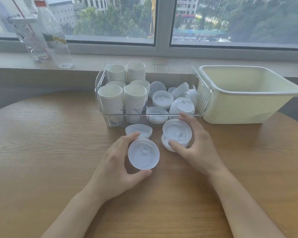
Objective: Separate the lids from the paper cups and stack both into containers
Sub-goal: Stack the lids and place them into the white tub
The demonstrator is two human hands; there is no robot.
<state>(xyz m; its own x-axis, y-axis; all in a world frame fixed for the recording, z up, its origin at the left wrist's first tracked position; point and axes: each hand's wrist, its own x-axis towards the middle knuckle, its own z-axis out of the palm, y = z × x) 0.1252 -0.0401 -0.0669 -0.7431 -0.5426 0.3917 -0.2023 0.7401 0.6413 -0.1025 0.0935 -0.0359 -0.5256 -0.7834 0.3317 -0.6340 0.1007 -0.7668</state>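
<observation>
My left hand (118, 160) grips a white plastic lid (143, 154) between thumb and fingers, just above the wooden table (41, 152). My right hand (194, 145) holds a small stack of lids (176, 133), fingers curled round its rim. One more lid (138, 130) lies on the table between my hands and the clear container (101, 79). That container holds several stacks of paper cups (135, 98) on its left side and piles of lids (163, 99) on its right.
A cream plastic tub (213, 86) stands right of the clear container, with nothing visible inside. Two clear plastic bottles (58, 40) stand on the window sill at the back left. The table's curved edge runs along the left.
</observation>
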